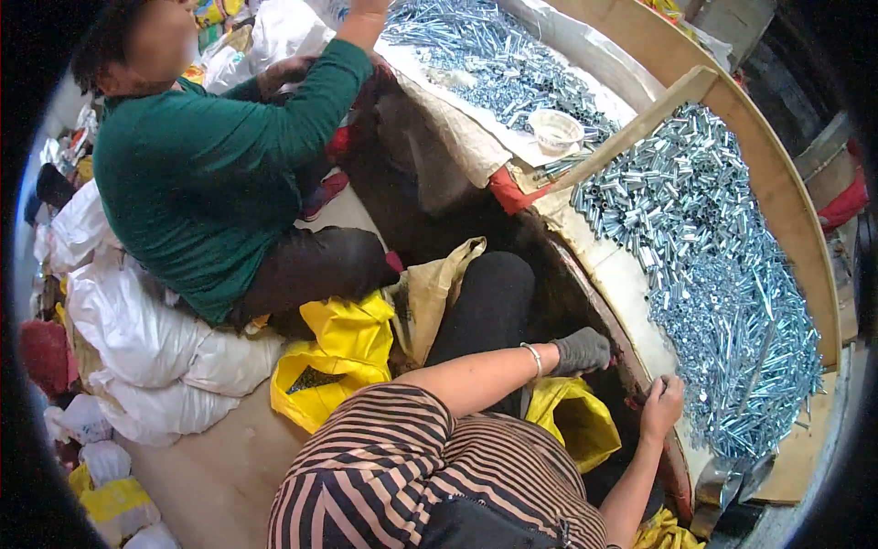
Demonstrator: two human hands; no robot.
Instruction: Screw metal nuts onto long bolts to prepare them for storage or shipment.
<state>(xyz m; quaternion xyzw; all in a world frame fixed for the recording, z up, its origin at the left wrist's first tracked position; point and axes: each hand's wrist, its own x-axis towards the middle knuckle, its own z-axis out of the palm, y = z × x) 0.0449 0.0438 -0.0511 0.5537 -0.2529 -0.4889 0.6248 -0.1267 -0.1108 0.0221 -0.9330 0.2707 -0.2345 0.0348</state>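
Grey-gloved L hand (582, 352) part-curled nr tray (631, 306)

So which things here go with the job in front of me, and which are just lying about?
Likely with the job:
- metal tubes
- metal bolts
- open yellow bag below your hands
- grey glove

Seemingly lying about:
- white sacks
- dark red bundle

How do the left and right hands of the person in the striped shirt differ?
The left hand wears a grey fabric glove; the right hand is bare. A thin, pale bracelet circles the left hand's wrist; the right hand's wrist shows none. The right hand is closer than the left to the heaped silvery metal pieces. Both are near the curved, wood-walled tray.
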